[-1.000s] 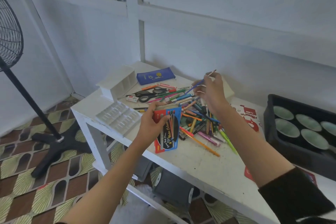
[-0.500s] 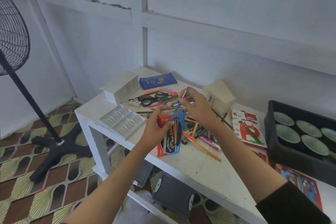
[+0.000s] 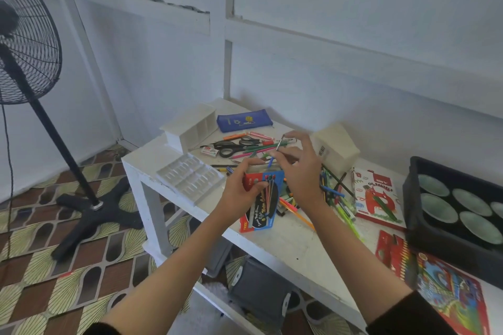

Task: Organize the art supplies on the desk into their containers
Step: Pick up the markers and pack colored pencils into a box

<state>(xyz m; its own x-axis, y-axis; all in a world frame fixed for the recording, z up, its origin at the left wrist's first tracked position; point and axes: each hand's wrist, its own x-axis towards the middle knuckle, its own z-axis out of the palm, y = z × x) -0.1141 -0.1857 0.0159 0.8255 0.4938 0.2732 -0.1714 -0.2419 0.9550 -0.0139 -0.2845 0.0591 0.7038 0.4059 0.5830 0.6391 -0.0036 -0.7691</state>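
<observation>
Cardboard pen box (image 3: 262,207): 1, held over the desk (image 3: 288,242) front by the left hand (image 3: 239,190), fingers curled round its top. Pen (image 3: 279,143): 1, pinched between right hand (image 3: 299,171) thumb and forefinger at the box mouth, other fingers spread. Task judged early. Pile (image 3: 333,194) lies loose, uncountable. Organizers (image 3: 190,128): 2. Scissors (image 3: 234,145): at least 1 pair.

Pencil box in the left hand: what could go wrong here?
The thin blue stick pinched by the right hand might miss the narrow mouth of the red and blue cardboard pencil box and drop. The right forearm hangs over the loose pile of coloured pencils and could sweep some off the white desk.
</observation>
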